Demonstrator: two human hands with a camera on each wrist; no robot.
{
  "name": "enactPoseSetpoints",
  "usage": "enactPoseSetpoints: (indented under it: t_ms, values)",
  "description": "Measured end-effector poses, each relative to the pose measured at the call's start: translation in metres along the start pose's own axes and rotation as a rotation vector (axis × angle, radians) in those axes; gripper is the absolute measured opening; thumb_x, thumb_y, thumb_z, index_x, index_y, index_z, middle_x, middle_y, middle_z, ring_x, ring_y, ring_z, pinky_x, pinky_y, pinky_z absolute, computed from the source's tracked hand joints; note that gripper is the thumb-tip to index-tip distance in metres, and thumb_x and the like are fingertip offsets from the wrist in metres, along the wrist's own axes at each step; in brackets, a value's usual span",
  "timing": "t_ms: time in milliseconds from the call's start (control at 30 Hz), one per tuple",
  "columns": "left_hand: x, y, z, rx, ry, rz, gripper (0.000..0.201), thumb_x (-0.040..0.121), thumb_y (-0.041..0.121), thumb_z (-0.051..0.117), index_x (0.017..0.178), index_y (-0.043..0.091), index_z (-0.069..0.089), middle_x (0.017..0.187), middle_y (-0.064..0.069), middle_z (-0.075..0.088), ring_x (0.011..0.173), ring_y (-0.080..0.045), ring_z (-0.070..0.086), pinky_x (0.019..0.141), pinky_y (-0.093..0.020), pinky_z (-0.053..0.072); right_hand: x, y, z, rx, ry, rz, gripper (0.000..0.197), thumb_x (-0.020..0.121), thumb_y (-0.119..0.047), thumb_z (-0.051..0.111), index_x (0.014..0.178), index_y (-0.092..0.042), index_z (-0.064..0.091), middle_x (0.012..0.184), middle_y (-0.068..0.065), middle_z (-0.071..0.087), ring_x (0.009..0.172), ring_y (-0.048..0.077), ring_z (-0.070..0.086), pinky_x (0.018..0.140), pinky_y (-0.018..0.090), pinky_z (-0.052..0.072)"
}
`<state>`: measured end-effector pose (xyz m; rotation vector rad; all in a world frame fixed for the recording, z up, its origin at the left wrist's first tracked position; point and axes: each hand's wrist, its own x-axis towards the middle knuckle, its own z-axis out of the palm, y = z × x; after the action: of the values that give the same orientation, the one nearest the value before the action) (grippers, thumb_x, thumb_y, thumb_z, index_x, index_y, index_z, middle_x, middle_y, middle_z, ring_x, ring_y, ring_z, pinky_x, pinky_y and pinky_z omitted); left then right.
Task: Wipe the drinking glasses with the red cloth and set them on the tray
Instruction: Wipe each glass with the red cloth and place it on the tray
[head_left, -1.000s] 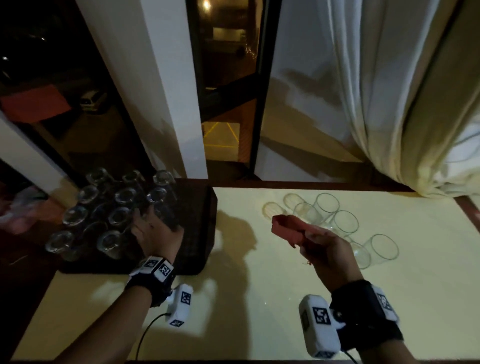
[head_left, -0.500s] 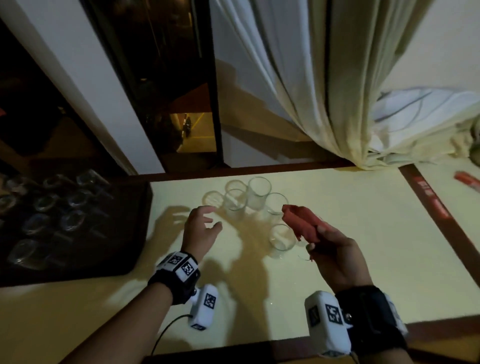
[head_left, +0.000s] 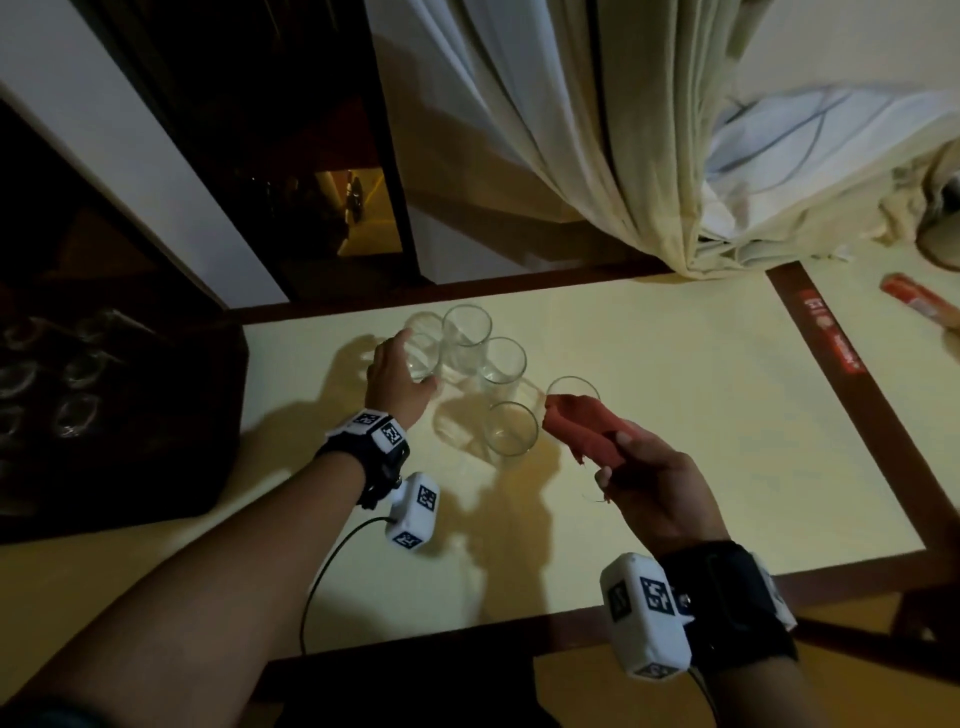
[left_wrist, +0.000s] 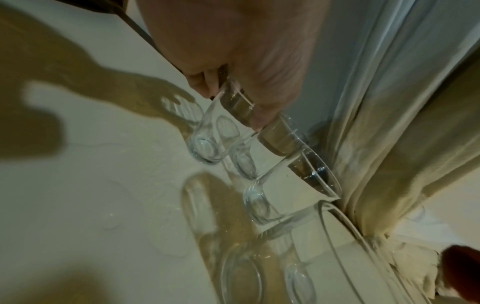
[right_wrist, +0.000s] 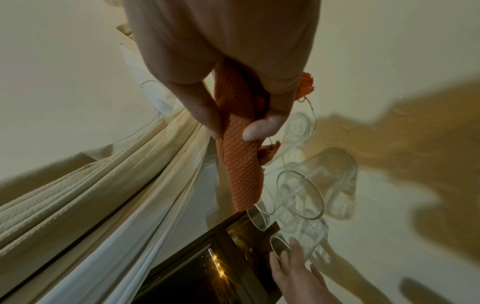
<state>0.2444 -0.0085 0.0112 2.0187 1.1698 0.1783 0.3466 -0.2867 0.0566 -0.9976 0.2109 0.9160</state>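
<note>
Head view shows the left hand (head_left: 397, 382) closing round the ten-o'clock glass (head_left: 422, 347) in a tight cluster of smooth, thin-walled tumblers on the tabletop (head_left: 675, 415). Lifting it could knock its touching neighbours over. The right hand (head_left: 657, 491) grips the waffle-textured red cloth (head_left: 582, 426); the dark tray (head_left: 218, 415) sits at nine o'clock.

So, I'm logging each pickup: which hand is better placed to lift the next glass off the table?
The left hand: its fingers are already at the leftmost glass of the cluster. The right hand is busy gripping the red cloth.
</note>
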Motion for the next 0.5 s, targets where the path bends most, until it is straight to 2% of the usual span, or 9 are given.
enactPoseSetpoints:
  t_ms: [67,133,200,267,300,333,400,467,500]
  values:
    - [-0.001,-0.003,-0.001,-0.011,0.023,0.009,0.071,0.087,0.014,0.074,0.149,0.014,0.039,0.145,-0.013,0.042,0.13,-0.032,0.046,0.102,-0.037,0.041,-0.001,0.002,0.0,-0.002,-0.012,-0.008,0.055,0.079,-0.004,0.056,0.132,0.011,0.056,0.121,0.033,0.058,0.085,0.028,0.058,0.051,0.019,0.045]
    - [-0.005,-0.007,-0.004,-0.011,0.04,-0.003,0.07,0.081,0.014,0.08,0.142,0.013,0.045,0.14,-0.012,0.046,0.124,-0.031,0.052,0.094,-0.035,0.044,-0.003,0.006,0.005,-0.003,-0.036,-0.009,0.049,0.083,-0.007,0.052,0.129,0.01,0.06,0.11,0.033,0.06,0.074,0.025,0.058,0.051,0.02,0.044]
    - [-0.012,-0.016,-0.008,-0.043,0.062,-0.025,0.071,0.075,0.013,0.084,0.136,0.015,0.048,0.136,-0.012,0.048,0.117,-0.031,0.056,0.089,-0.034,0.046,-0.005,0.011,0.015,0.016,-0.068,-0.007,0.04,0.087,-0.009,0.047,0.114,0.007,0.071,0.09,0.028,0.057,0.059,0.022,0.051,0.049,0.022,0.043]
    - [-0.02,-0.028,-0.015,-0.098,0.09,-0.053,0.07,0.071,0.015,0.087,0.131,0.019,0.05,0.13,-0.008,0.051,0.11,-0.027,0.058,0.087,-0.032,0.047,-0.009,0.016,0.032,0.032,-0.068,0.014,0.034,0.086,-0.011,0.048,0.092,-0.001,0.08,0.078,0.022,0.054,0.059,0.022,0.05,0.047,0.023,0.042]
    - [-0.024,-0.035,-0.02,-0.136,0.102,-0.075,0.069,0.07,0.018,0.088,0.128,0.022,0.05,0.126,-0.006,0.054,0.107,-0.024,0.058,0.087,-0.032,0.048,-0.011,0.019,0.041,0.028,-0.065,0.025,0.033,0.084,-0.011,0.05,0.086,-0.004,0.082,0.075,0.022,0.057,0.06,0.022,0.053,0.047,0.023,0.043]
    - [-0.027,-0.04,-0.025,-0.188,0.106,-0.103,0.068,0.07,0.019,0.089,0.125,0.025,0.05,0.121,-0.004,0.057,0.105,-0.021,0.06,0.088,-0.032,0.049,-0.011,0.023,0.049,0.026,-0.064,0.032,0.031,0.084,-0.012,0.051,0.086,-0.005,0.081,0.076,0.022,0.06,0.061,0.022,0.056,0.047,0.023,0.044]
    - [-0.034,-0.047,-0.038,-0.319,0.103,-0.159,0.065,0.071,0.018,0.089,0.119,0.03,0.047,0.113,-0.003,0.062,0.099,-0.018,0.063,0.085,-0.031,0.05,-0.009,0.031,0.062,0.046,-0.042,0.028,0.025,0.083,-0.01,0.054,0.1,-0.004,0.071,0.089,0.023,0.061,0.062,0.023,0.059,0.046,0.024,0.047]
    - [-0.043,-0.053,-0.051,-0.459,0.121,-0.195,0.058,0.073,0.014,0.087,0.113,0.03,0.049,0.108,-0.004,0.065,0.094,-0.018,0.064,0.08,-0.027,0.049,-0.005,0.037,0.074,0.089,-0.015,0.013,0.027,0.083,-0.007,0.058,0.109,-0.012,0.06,0.104,0.022,0.06,0.068,0.026,0.062,0.047,0.027,0.051]
    - [-0.048,-0.056,-0.058,-0.53,0.137,-0.208,0.054,0.073,0.013,0.087,0.109,0.032,0.051,0.105,-0.004,0.066,0.093,-0.019,0.064,0.076,-0.025,0.048,-0.005,0.039,0.082,0.085,-0.045,0.009,0.029,0.083,-0.006,0.06,0.111,-0.014,0.06,0.106,0.022,0.061,0.07,0.026,0.062,0.049,0.026,0.052]
